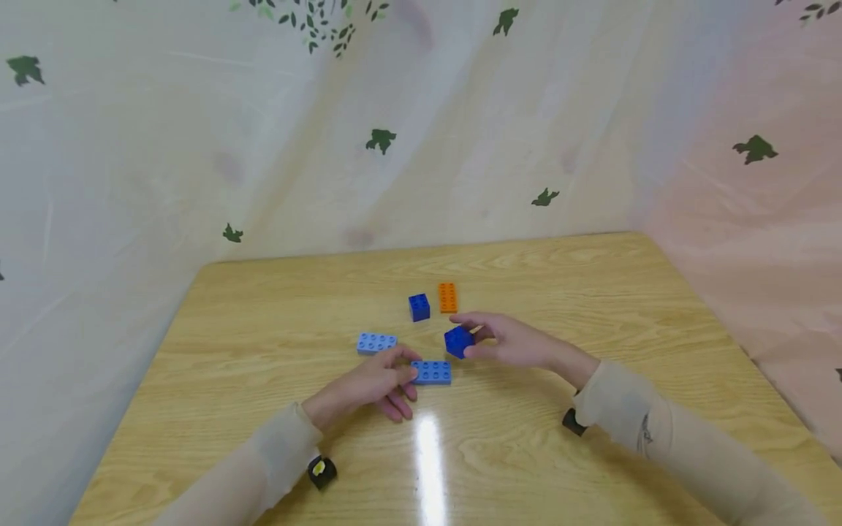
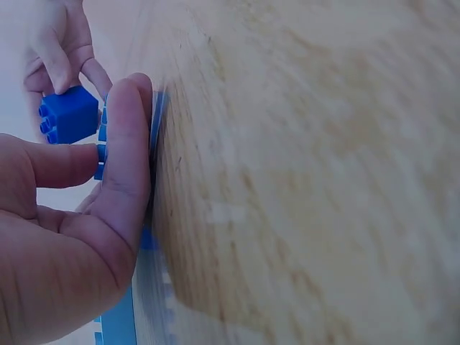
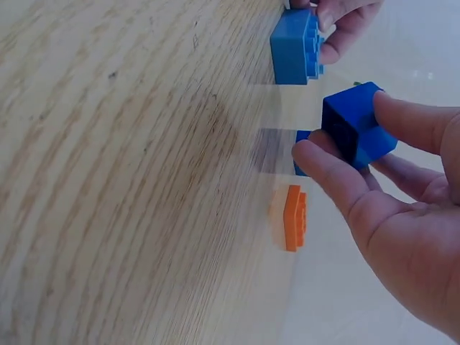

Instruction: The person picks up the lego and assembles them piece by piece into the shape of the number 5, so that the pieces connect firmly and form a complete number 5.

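Note:
My left hand (image 1: 378,383) pinches the left end of a light blue building brick (image 1: 433,372) between thumb and fingers, studs upward, at the table's middle. Just beyond it, my right hand (image 1: 511,342) grips a dark blue square brick (image 1: 458,341) with thumb and fingertips. That brick is tilted and held above the table; its hollow underside faces partly towards the right wrist camera (image 3: 345,133). In the left wrist view, the dark blue brick (image 2: 72,115) appears past the left fingers, which cover much of the light blue brick.
A second light blue brick (image 1: 377,342) lies just beyond my left hand. Farther back stand another dark blue square brick (image 1: 419,307) and a flat orange brick (image 1: 448,298). The wooden table (image 1: 559,467) ends at a patterned cloth backdrop (image 1: 460,175).

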`<act>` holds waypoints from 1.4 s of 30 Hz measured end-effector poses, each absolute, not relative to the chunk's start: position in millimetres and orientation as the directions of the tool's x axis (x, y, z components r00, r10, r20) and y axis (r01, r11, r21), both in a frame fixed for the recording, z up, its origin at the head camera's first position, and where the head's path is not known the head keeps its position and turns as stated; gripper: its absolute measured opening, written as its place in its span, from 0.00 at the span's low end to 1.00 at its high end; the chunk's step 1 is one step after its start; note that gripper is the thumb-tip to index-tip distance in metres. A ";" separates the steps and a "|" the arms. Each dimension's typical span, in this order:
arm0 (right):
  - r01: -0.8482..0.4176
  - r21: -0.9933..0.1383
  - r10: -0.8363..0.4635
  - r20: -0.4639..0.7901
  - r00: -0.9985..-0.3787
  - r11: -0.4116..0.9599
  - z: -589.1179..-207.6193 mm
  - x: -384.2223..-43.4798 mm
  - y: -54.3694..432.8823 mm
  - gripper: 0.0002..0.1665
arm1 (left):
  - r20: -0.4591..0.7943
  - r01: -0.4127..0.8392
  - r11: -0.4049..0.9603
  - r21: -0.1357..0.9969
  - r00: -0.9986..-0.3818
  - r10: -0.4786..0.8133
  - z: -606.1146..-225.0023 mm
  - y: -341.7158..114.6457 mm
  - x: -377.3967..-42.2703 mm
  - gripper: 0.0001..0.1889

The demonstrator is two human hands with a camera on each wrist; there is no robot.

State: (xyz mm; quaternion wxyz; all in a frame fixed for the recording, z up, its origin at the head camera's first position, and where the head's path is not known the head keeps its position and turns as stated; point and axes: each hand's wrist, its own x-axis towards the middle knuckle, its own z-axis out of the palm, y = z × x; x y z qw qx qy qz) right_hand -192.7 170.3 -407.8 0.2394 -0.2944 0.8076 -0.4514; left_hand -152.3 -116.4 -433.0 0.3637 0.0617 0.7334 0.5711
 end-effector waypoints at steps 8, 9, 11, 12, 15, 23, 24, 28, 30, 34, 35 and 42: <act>-0.289 -0.907 -0.746 -0.041 -0.664 0.307 -410.6 -186.4 161.7 0.25 | -0.466 -0.337 0.327 0.883 -0.716 0.520 -434.3 -119.1 -152.5 0.18; -0.288 -0.910 -0.748 -0.035 -0.663 0.298 -411.4 -185.7 160.5 0.24 | -0.467 -0.337 0.328 0.882 -0.716 0.520 -434.1 -119.1 -152.6 0.18; -0.283 -0.915 -0.749 -0.031 -0.662 0.287 -413.2 -184.3 158.3 0.24 | -0.471 -0.338 0.334 0.880 -0.714 0.519 -433.6 -119.2 -152.8 0.18; -0.279 -0.917 -0.748 -0.031 -0.663 0.285 -414.4 -183.7 157.3 0.24 | -0.473 -0.338 0.337 0.878 -0.712 0.519 -433.4 -119.2 -152.9 0.18; -0.253 -0.923 -0.741 -0.048 -0.670 0.289 -417.0 -181.9 154.3 0.25 | -0.479 -0.336 0.350 0.875 -0.707 0.519 -432.5 -119.1 -152.9 0.18; -0.289 -0.897 -0.720 -0.045 -0.692 0.334 -423.6 -179.4 150.5 0.24 | -0.478 -0.324 0.362 0.874 -0.709 0.518 -433.7 -118.8 -153.9 0.18; -0.300 -0.891 -0.718 -0.041 -0.695 0.341 -424.7 -179.4 150.4 0.24 | -0.480 -0.325 0.364 0.873 -0.708 0.518 -434.1 -118.9 -154.1 0.18; -0.308 -0.885 -0.715 -0.037 -0.699 0.348 -429.1 -179.9 149.3 0.23 | -0.479 -0.322 0.365 0.873 -0.701 0.528 -436.1 -119.8 -153.6 0.18; -0.314 -0.883 -0.716 -0.035 -0.697 0.349 -429.5 -179.8 148.6 0.24 | -0.479 -0.322 0.364 0.874 -0.698 0.532 -436.5 -120.2 -153.4 0.18; -0.340 -0.868 -0.718 -0.026 -0.696 0.361 -427.4 -179.3 147.8 0.24 | -0.475 -0.320 0.360 0.876 -0.697 0.537 -435.9 -120.9 -154.4 0.18; -0.350 -0.863 -0.719 -0.021 -0.695 0.364 -427.0 -179.1 147.8 0.24 | -0.477 -0.322 0.360 0.876 -0.695 0.538 -435.4 -121.1 -154.7 0.18; -0.375 -0.850 -0.723 -0.010 -0.690 0.370 -425.7 -178.7 149.8 0.23 | -0.485 -0.327 0.366 0.871 -0.686 0.542 -432.3 -121.8 -154.9 0.18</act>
